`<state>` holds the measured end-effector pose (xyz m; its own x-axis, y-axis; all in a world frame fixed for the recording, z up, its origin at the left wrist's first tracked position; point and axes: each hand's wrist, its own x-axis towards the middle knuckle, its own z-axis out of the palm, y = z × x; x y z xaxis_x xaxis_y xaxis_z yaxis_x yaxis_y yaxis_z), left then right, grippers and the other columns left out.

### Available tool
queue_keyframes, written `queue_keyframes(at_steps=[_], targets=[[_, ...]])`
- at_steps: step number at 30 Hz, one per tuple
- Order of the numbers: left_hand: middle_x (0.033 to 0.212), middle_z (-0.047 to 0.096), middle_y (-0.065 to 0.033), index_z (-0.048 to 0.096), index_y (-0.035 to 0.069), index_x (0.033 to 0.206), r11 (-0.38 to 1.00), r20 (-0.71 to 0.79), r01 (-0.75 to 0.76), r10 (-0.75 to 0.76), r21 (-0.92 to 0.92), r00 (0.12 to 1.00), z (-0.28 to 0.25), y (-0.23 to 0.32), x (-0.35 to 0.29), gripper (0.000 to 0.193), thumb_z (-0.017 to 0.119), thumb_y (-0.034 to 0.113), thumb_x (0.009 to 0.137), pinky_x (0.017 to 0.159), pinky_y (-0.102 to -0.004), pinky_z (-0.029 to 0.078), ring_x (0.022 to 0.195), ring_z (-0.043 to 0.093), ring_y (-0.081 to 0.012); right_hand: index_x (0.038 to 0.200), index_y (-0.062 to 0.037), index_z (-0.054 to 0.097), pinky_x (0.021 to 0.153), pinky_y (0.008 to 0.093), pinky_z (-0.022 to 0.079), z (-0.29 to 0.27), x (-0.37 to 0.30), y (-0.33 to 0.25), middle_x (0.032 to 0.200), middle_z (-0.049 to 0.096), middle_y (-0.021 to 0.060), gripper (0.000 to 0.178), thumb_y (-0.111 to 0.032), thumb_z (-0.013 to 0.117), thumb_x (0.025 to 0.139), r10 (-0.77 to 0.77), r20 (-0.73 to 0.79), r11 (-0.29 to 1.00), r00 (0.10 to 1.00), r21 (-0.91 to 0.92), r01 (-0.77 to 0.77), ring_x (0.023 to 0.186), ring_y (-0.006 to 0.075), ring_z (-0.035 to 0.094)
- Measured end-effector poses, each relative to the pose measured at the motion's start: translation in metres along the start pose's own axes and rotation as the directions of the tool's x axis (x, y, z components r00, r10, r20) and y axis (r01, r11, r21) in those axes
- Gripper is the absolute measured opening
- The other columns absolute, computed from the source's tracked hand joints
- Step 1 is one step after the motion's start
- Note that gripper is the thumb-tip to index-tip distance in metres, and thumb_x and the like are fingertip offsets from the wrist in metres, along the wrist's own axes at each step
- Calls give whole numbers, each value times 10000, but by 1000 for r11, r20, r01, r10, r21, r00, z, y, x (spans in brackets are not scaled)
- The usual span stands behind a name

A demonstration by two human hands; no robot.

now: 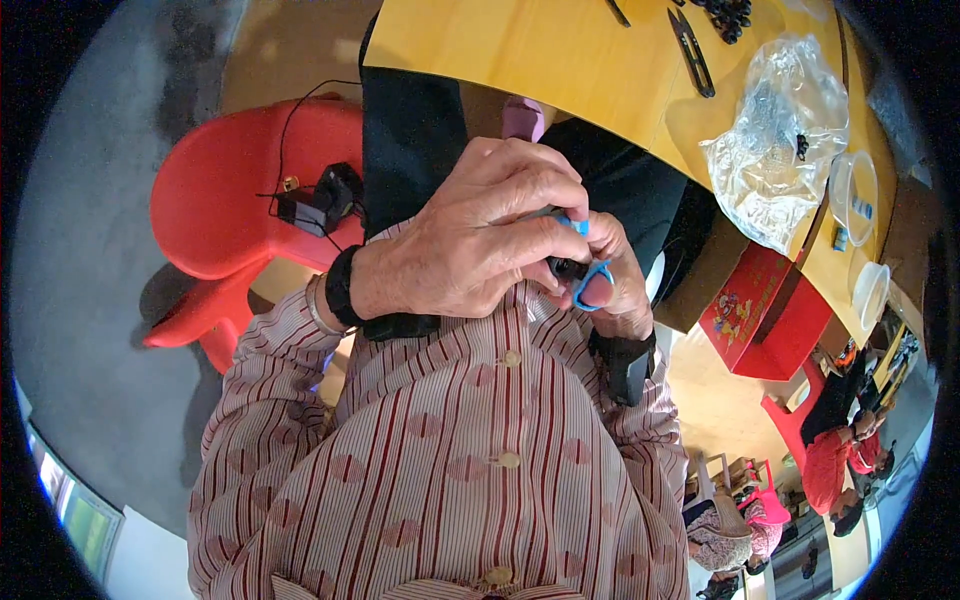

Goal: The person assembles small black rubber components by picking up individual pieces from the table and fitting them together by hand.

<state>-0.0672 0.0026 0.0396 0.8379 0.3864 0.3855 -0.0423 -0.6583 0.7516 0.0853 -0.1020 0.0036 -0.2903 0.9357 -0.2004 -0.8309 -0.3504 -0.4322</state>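
Observation:
In front of my chest, my left hand (pixel 490 225) and my right hand (pixel 615 275) come together on a small black-and-blue piece (pixel 568 268). The left fingers are bent over it from above and pinch a bright blue bit near the right fingertips. A blue loop (pixel 592 286) lies around or against the thumb of my right hand; which of the two I cannot tell. Much of the piece is hidden behind the fingers, so its kind is unclear. Both wrists wear black bands.
On the yellow table (pixel 520 40) lie black thread snips (pixel 690 52), small black parts (pixel 728 15), a clear plastic bag (pixel 775 140) and clear round tubs (pixel 853 190). A red box (pixel 765 310) stands below its edge. A red chair (pixel 220 190) holds a black cabled device (pixel 325 200). Other people sit at lower right.

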Motion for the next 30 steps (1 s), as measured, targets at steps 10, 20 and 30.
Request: queue_keyframes(at_steps=[10, 20, 30], targets=[[1079, 571, -117, 650, 87, 997, 995, -13, 47, -46, 91, 999, -4, -2, -7, 314, 643, 260, 736, 818, -390, 413, 974, 537, -295, 1070, -17, 608, 772, 230, 473, 4, -1, 0, 948, 607, -4, 492, -138, 814, 640, 13, -108, 977, 994, -208, -35, 859, 73, 570], [1161, 528, -163, 391, -43, 1294, 919, 170, 314, -278, -239, 945, -13, 3, -19, 902, 769, 448, 638, 911, -352, 409, 1065, 535, -280, 943, -65, 635, 541, 192, 433, 25, 6, -5, 750, 584, -19, 464, -215, 852, 561, -476, -25, 237, 879, -966, 101, 619, 68, 534], [1135, 536, -168, 414, -26, 1258, 954, 50, 259, -254, -151, 966, 5, 5, -24, 838, 795, 345, 611, 847, -348, 453, 990, 565, -297, 882, -45, 607, 540, 216, 459, 24, 4, -3, 716, 562, 2, 418, -181, 842, 564, -508, 25, 41, 861, -998, 53, 605, 101, 567]])
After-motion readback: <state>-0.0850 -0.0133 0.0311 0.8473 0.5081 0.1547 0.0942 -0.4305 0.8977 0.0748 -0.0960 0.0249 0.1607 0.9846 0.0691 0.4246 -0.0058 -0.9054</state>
